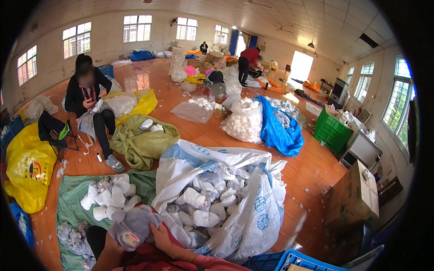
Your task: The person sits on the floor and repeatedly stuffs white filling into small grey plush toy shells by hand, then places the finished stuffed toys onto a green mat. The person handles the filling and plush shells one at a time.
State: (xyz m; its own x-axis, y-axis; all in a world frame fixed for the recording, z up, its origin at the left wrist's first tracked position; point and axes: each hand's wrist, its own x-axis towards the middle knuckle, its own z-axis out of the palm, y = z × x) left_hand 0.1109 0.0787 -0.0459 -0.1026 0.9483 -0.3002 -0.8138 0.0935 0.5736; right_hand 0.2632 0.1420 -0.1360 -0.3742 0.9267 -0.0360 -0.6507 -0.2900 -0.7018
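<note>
Over my lap I hold a grey plush toy (138,221) with a small face patch at its lower end. Its left side is gripped by my left hand (112,246), while my right hand (160,237) has its fingers closed on the right edge. Just beyond, a heap of white and grey stuffed pieces (115,198) lies on a green sheet (68,205). Several small grey plush pieces (74,235) rest nearer, to the left. On the right stands a large white woven sack (244,230), spread wide, full of white and grey stuffed pieces (194,198).
A blue crate (289,259) sits at the lower right, near a cardboard box (352,198) and a green crate (334,128). Ahead are an olive sack (140,144), a bag of stuffing (244,122) and a blue sack (282,135). A seated person (86,90) works at left, beside a yellow sack (27,158).
</note>
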